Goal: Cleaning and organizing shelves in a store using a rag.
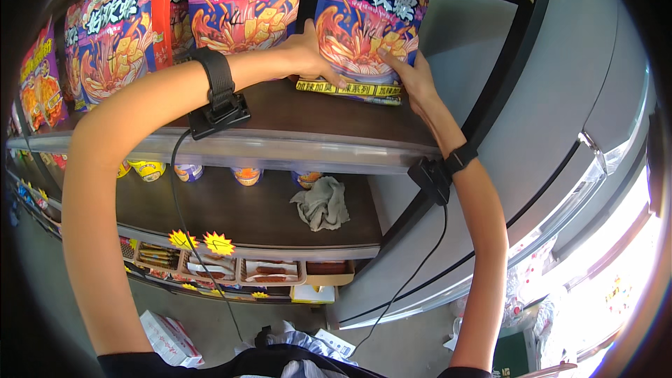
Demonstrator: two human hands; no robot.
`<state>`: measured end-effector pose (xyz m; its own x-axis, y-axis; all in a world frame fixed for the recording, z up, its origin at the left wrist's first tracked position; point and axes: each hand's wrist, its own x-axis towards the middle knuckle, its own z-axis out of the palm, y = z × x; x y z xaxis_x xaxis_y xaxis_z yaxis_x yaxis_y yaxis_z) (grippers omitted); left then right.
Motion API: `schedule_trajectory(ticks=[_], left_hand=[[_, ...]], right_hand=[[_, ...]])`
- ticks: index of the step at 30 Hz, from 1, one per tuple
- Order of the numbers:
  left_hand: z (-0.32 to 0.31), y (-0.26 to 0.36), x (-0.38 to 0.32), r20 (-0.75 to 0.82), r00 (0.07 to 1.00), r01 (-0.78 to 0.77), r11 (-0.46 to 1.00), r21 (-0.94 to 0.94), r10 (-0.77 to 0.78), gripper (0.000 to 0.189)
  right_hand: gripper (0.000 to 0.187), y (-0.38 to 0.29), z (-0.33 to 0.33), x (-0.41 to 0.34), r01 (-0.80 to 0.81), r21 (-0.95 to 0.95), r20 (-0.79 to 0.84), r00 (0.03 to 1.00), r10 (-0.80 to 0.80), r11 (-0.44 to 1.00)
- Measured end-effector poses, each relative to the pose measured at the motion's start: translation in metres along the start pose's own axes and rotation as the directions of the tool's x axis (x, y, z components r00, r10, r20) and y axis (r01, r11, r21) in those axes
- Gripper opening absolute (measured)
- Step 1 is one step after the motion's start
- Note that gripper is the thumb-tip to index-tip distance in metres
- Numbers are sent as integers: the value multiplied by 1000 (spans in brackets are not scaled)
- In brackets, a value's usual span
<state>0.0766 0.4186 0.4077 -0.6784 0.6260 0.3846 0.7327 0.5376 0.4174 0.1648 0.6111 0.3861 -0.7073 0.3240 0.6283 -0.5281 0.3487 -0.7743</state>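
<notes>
On the upper dark shelf (pixel 294 115) a purple and red noodle packet (pixel 367 21) stands upright at the right end, leaning back. My left hand (pixel 310 55) is at its lower left side, the thumb raised along the edge and a finger across the bottom front. My right hand (pixel 412 73) grips its lower right edge, with a finger on the front. Left of my left hand stands a matching packet (pixel 244 5), partly behind my left forearm. Another such packet (pixel 113 37) is farther left. What lies behind the held packet is hidden.
Beneath, a lower shelf (pixel 236 215) bears a crumpled grey cloth (pixel 321 203) and several instant noodle cups (pixel 247 176). Baskets of packaged snacks (pixel 270 270) are lower still. A grey refrigerator (pixel 546 115) borders the right. A white carton (pixel 169 338) lies on the floor. Cables hang from both wrist devices.
</notes>
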Motion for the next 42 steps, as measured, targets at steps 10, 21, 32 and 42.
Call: schedule_trajectory(ticks=[10, 21, 32, 42], left_hand=[[-26, 16, 31, -390, 886, -458, 603, -654, 250, 83], [-41, 20, 45, -276, 946, -321, 389, -863, 167, 59], [-39, 31, 48, -582, 812, -465, 650, -601, 43, 61], [-46, 11, 28, -284, 923, -378, 749, -543, 260, 54]], right_hand=[[50, -50, -10, 13, -6, 308, 95, 995, -25, 952], [49, -49, -5, 28, 181, -15, -26, 983, -181, 983], [46, -45, -17, 52, 106, 346, -2, 994, -112, 932], [62, -65, -6, 19, 92, 43, 38, 995, -94, 995]])
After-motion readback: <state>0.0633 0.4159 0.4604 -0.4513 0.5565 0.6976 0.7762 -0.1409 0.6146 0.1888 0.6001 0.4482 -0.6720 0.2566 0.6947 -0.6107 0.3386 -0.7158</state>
